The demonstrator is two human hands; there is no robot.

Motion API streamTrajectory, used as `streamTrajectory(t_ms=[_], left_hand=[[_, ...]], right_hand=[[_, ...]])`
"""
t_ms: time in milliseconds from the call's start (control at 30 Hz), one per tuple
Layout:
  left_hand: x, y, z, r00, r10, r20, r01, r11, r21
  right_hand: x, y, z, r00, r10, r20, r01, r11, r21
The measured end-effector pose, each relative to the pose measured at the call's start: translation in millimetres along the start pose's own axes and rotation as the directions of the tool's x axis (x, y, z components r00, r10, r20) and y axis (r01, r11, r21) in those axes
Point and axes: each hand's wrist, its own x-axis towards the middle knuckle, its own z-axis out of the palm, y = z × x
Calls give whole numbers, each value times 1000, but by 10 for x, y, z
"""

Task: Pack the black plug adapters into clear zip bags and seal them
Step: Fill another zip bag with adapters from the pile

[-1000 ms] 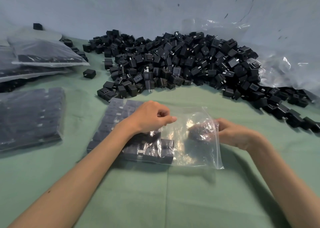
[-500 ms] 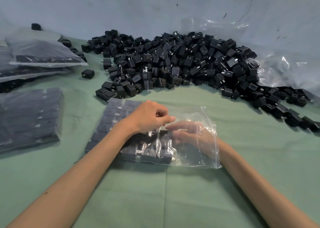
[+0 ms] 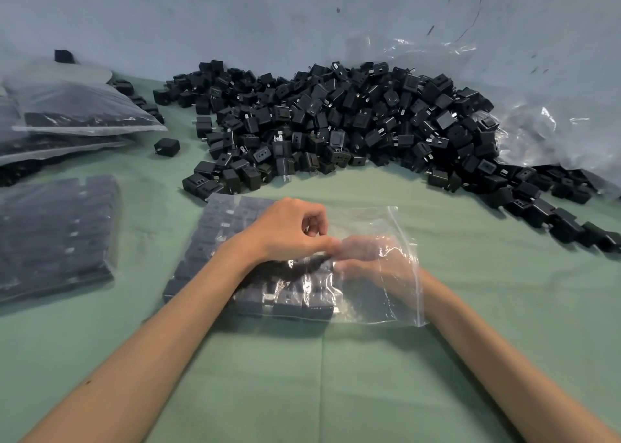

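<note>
Head view: left hand fingers pinch the zip bag; right hand inside, fingers' spread unclear.

We see a pale blue-grey wall, flecked with dark marks, behind a surface of green cloth.

Green cloth, pale wall
</note>
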Motion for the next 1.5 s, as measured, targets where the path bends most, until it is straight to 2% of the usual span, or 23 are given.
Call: streamTrajectory(t_ms=[67, 200, 267, 333, 367, 400, 433, 500, 533, 567, 600, 633, 667, 700, 733, 833, 900, 1033, 1200, 1367, 1500], left_hand=[[3, 1, 5, 1000, -1, -5, 1, 1000, 5], [12, -9, -5, 1000, -21, -4, 21, 1000, -12], [10, -11, -7, 1000, -24, 3, 24, 1000, -17], [14, -11, -6, 1000, -25, 4, 25, 999, -20], [17, -12, -6, 1000, -28, 5, 28, 999, -18], [19, -13, -6, 999, -31, 7, 32, 999, -17], [19, -13, -6, 999, -34, 8, 34, 999, -15], [19, -17, -10, 999, -42, 9, 42, 999, -20], [17, -19, -13, 999, -48, 9, 48, 999, -24], [15, -21, -16, 999, -51, 9, 51, 998, -25], [16, -24, -16, 999, -52, 8, 52, 998, -22], [20, -24, -14, 999, -53, 8, 54, 998, -19], [23, -26, -9, 998, -55, 9, 55, 998, -18], [28, -29, -3, 998, -56, 10, 56, 998, -18], [32, -36, -1, 998, -57, 9, 57, 998, -19], [38, -54, -2, 998, -57, 15, 57, 998, -22], [38, -56, -2, 999, -52, 13, 52, 998, -25], [34, -43, -1, 999, -41, 0, 41, 999, -18], [30, -36, -10, 999, -37, 12, 37, 999, -13], [30, -22, -13, 999, -36, 4, 36, 999, -5], [31, -21, -13, 999, -35, 5, 35, 999, -14]], right_hand=[[-18, -1, 7, 1000, 1, -5, -1, 1000, 20], [-6, -21, -37, 998, 46, 37, -44, 997, -65], [19, -52, -123, 984, 101, 148, -83, 989, -126], [20, -103, -316, 935, 154, 319, -92, 975, -201], [-4, -145, -456, 915, 182, 361, -105, 970, -220], [-48, -188, -610, 919, 201, 341, -127, 965, -228], [-96, -222, -782, 943, 207, 260, -150, 963, -224], [-152, -228, -1118, 984, 171, -46, -177, 965, -192], [-140, -200, -1259, 969, 112, -219, -155, 969, -192], [-91, -151, -1380, 922, 28, -386, -124, 967, -225], [-12, -99, -1471, 840, -60, -539, -132, 942, -310], [87, -48, -1537, 738, -150, -658, -190, 890, -415], [190, -1, -1584, 655, -240, -716, -270, 811, -519], [280, 27, -1601, 609, -318, -727, -359, 706, -610], [360, 38, -1601, 597, -374, -710, -430, 598, -676], [559, -1, -1544, 661, -465, -589, -507, 303, -807], [663, -46, -1543, 707, -412, -575, -534, 222, -816], [753, -97, -1595, 700, -232, -675, -627, 254, -737], [813, -179, -1549, 657, -186, -731, -648, 356, -673], [844, -177, -1566, 688, -156, -709, -625, 368, -688], [855, -256, -1655, 703, -121, -701, -642, 317, -698]])
